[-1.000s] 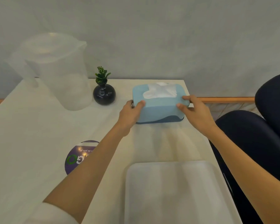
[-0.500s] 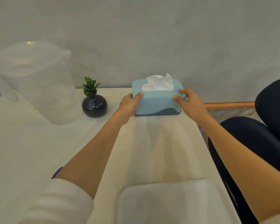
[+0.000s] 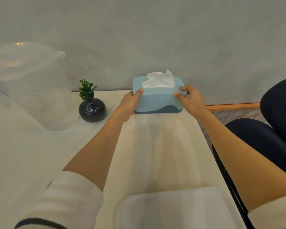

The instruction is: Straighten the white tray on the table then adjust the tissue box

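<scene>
Lying at the near edge of the table (image 3: 163,151), the white tray (image 3: 177,209) sits square between two outstretched forearms. Far beyond it, at the table's far edge against the wall, stands the blue tissue box (image 3: 158,98). The left hand (image 3: 130,103) clasps its left end and the right hand (image 3: 191,98) its right end, thumbs on the near face. Left of the box stand a small potted plant (image 3: 92,104) and a clear plastic jug (image 3: 35,85).
</scene>
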### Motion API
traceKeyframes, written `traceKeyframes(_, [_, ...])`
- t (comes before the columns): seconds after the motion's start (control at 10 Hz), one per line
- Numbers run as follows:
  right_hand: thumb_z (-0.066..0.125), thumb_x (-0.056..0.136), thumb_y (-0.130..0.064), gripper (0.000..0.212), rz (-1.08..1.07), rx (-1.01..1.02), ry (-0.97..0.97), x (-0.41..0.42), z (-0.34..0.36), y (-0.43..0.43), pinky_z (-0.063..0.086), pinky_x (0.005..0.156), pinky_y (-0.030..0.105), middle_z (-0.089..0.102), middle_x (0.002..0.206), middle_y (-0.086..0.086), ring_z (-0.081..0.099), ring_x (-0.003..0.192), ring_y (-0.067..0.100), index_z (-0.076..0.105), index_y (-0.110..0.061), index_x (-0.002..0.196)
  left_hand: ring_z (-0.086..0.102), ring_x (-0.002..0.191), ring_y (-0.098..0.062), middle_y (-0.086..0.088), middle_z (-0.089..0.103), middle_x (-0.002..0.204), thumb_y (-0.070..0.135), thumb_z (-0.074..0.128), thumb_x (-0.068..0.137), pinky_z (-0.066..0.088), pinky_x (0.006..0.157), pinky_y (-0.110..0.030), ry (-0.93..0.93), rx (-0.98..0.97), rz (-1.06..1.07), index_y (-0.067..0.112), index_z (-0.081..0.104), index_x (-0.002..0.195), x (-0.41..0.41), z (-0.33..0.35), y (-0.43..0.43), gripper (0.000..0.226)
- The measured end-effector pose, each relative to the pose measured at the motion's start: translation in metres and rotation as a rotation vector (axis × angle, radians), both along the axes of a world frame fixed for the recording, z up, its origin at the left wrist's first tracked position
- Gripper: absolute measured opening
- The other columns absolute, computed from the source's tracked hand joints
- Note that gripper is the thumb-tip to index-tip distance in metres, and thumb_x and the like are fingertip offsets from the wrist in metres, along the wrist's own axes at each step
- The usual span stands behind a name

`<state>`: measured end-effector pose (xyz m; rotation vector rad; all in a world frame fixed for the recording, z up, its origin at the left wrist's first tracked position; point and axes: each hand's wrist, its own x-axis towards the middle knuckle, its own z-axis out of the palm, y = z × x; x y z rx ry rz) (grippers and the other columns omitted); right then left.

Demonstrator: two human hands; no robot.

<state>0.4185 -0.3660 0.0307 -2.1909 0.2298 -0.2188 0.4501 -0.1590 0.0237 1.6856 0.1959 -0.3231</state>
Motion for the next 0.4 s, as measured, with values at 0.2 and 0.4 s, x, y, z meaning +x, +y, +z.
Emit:
traceKeyframes(0.2, [0.046,0.097,-0.033,0.045,0.046,-0.104,0.084,-0.001,0.005,0.000,0.038,0.077,0.031,0.048,0.133,0.018,0.048,0.104,0.027,0.037,-0.011,0.137,0.045,0.112,-0.025,-0.009,0.045,0.142,0.053,0.038,0.096,0.033,0.085,-0.034,-0.002,0.102,0.039,0.009,0.033,0.143,-0.003,0.001,-0.004,0.065])
traceKeyframes(0.4, [0.049,0.096,-0.018,0.052,0.004,-0.123,0.074,-0.033,0.014,0.005,0.039,0.094,0.038,0.039,0.139,0.022,0.040,0.125,0.036,0.026,-0.010,0.142,0.038,0.134,-0.029,-0.013,0.036,0.150,0.052,0.033,0.097,0.035,0.092,-0.035,-0.024,0.307,0.123,0.004,0.028,0.146,-0.040,0.012,0.000,0.069])
